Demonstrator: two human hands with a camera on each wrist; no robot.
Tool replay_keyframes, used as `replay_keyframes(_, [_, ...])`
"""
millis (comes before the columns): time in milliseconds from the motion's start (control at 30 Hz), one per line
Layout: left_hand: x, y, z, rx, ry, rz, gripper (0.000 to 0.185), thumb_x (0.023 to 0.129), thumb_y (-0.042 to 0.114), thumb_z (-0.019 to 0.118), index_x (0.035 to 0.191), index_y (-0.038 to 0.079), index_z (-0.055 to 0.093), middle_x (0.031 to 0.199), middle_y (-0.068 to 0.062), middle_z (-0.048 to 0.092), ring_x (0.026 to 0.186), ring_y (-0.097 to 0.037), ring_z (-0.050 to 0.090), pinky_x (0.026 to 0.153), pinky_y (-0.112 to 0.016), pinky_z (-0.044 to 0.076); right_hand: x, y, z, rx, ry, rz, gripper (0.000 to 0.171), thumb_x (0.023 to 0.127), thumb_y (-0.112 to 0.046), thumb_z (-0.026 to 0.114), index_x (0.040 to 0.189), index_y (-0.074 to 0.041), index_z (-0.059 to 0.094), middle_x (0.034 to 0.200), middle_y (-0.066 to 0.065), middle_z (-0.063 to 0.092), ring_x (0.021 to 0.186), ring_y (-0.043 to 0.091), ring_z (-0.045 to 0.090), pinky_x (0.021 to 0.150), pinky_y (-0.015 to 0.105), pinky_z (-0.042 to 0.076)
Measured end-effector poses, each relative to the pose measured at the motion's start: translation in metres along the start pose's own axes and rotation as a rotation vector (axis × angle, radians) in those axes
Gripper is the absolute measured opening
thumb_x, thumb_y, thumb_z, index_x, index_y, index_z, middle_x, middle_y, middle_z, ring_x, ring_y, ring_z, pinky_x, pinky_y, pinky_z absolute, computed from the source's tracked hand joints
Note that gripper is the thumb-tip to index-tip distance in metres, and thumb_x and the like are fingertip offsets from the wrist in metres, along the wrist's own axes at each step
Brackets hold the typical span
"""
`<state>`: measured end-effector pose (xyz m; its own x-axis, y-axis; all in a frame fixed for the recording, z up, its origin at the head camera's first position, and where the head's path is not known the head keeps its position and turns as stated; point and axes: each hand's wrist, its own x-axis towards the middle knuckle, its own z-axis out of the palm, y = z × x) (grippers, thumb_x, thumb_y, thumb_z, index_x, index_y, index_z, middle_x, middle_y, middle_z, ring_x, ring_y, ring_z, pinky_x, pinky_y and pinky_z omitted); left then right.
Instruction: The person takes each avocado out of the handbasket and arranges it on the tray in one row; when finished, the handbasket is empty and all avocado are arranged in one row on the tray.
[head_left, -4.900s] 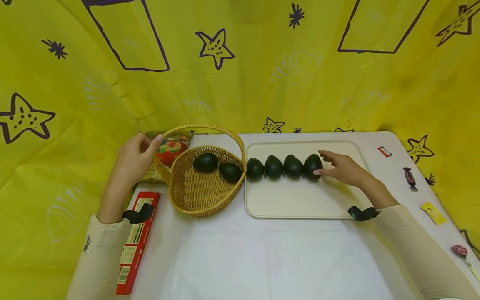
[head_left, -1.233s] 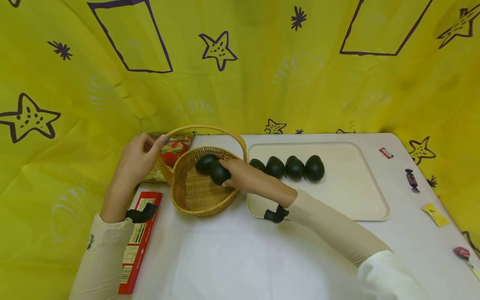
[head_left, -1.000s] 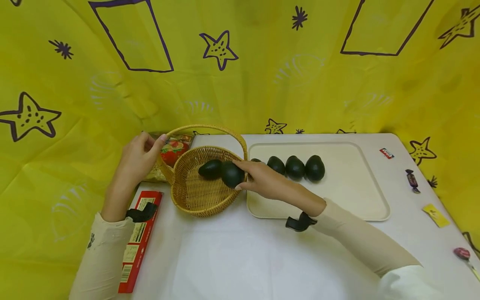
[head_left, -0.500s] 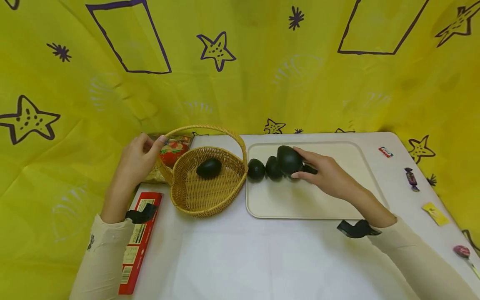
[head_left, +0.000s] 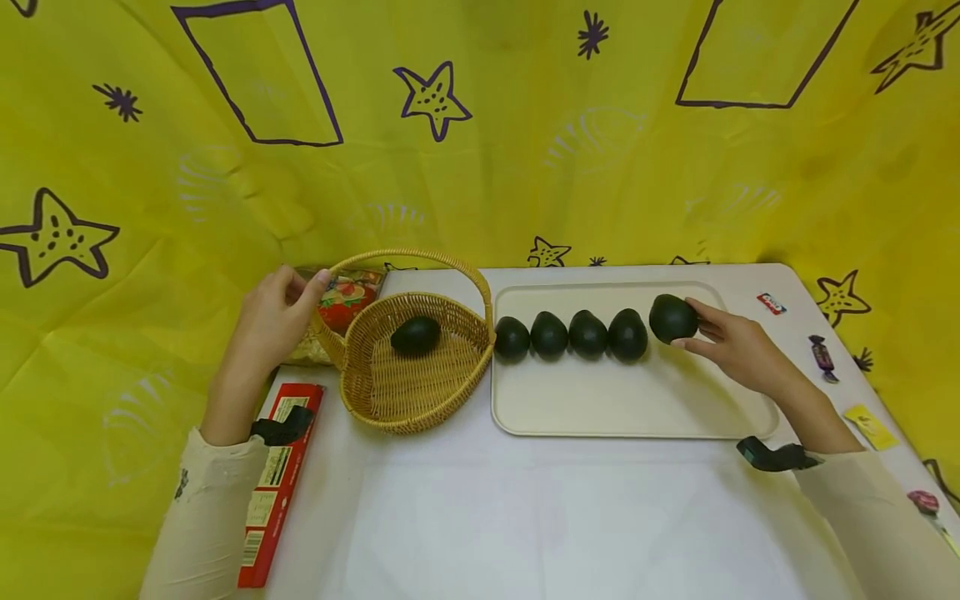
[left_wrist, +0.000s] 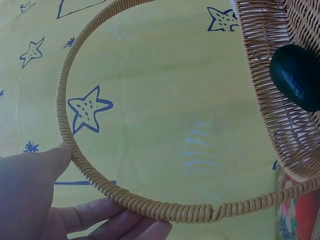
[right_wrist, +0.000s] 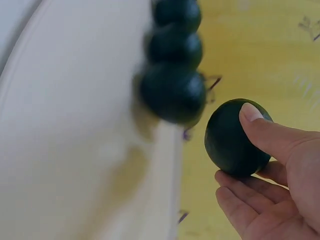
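My left hand (head_left: 272, 323) grips the arched handle (left_wrist: 187, 212) of a heart-shaped wicker basket (head_left: 408, 396), thumb on one side and fingers on the other. One dark green avocado (head_left: 416, 336) lies inside the basket. Between thumb and fingers, my right hand (head_left: 738, 343) holds another avocado (right_wrist: 236, 139) above the right part of a cream tray (head_left: 585, 408). Several more avocados stand in a row along the tray, from its left edge to the rightmost avocado (head_left: 627, 336), which has a gap between it and the held one.
A red box (head_left: 273, 492) lies at the left table edge, and a food packet (head_left: 348, 304) with red print sits behind the basket. Down the right side lie a small red wrapper (head_left: 771, 303), a purple candy (head_left: 822, 358), a yellow packet (head_left: 870, 427) and a lollipop (head_left: 923, 502).
My right hand released an avocado at the row's right end, took another from the basket and carried it rightward over the tray. The basket went from two avocados to one; my left hand stayed put.
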<state>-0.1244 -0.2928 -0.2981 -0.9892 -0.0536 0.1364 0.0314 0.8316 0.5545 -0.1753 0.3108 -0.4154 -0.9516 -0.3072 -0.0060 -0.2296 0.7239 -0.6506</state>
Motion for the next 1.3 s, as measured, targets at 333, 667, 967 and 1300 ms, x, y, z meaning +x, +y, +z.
replay_keyframes(333, [0.000, -0.001, 0.001, -0.005, 0.007, 0.001, 0.063, 0.109, 0.060, 0.041, 0.110, -0.001, 0.057, 0.109, -0.021, 0.057, 0.098, -0.038, 0.054, 0.080, -0.046, 0.041, 0.008, 0.040, 0.011, -0.041, -0.093, 0.071, 0.085, 0.103, -0.033, 0.071, 0.161, 0.010, 0.027, 0.153, 0.046, 0.035, 0.136, 0.063, 0.045, 0.108, 0.069, 0.040])
replay_keyframes(667, [0.000, 0.000, 0.001, -0.015, 0.021, 0.008, 0.062, 0.109, 0.059, 0.043, 0.109, -0.002, 0.057, 0.110, -0.022, 0.058, 0.103, -0.040, 0.055, 0.083, -0.047, 0.042, 0.014, 0.041, 0.022, 0.017, -0.090, 0.034, 0.084, 0.101, -0.027, 0.075, 0.161, 0.009, 0.028, 0.159, 0.045, 0.029, 0.136, 0.065, 0.041, 0.107, 0.064, 0.039])
replay_keyframes(967, [-0.001, 0.000, 0.002, -0.016, 0.027, 0.010, 0.062, 0.110, 0.058, 0.043, 0.108, -0.002, 0.058, 0.109, -0.022, 0.058, 0.101, -0.039, 0.055, 0.082, -0.046, 0.041, 0.017, 0.042, 0.024, 0.017, -0.118, 0.038, 0.090, 0.100, -0.029, 0.076, 0.163, 0.007, 0.022, 0.161, 0.044, 0.025, 0.139, 0.066, 0.037, 0.110, 0.068, 0.037])
replay_keyframes(1300, [0.000, -0.002, 0.002, -0.011, 0.026, 0.008, 0.061, 0.110, 0.058, 0.043, 0.108, -0.001, 0.058, 0.109, -0.022, 0.058, 0.100, -0.038, 0.054, 0.081, -0.046, 0.041, 0.016, 0.043, 0.023, 0.001, -0.135, 0.016, 0.097, 0.098, -0.026, 0.078, 0.165, 0.005, 0.016, 0.165, 0.038, 0.023, 0.144, 0.065, 0.032, 0.112, 0.072, 0.034])
